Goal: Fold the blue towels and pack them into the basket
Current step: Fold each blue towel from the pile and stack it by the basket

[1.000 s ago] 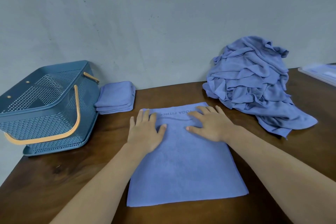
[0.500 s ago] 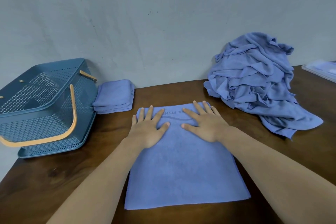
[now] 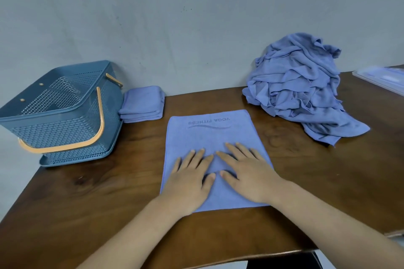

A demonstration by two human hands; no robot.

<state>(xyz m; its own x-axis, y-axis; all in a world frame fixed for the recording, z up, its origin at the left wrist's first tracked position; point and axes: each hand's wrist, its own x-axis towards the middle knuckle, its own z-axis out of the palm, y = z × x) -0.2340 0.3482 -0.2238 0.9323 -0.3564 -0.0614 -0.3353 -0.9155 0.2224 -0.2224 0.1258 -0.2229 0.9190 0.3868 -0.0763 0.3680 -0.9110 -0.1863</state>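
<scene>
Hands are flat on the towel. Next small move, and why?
Probably pinch the near edge and fold it to the far edge: the towel lies flat, larger than the folded stack beside the basket, with left hand and right hand open near it.

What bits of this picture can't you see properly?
All in the head view:
- Pale flat thing: blurred, cut off by the right edge.
- Towel pile: crumpled layers hide how many there are.
- Basket: near mesh wall hides most of its floor.
- Flat towel: part covered by the left hand and right hand.
</scene>
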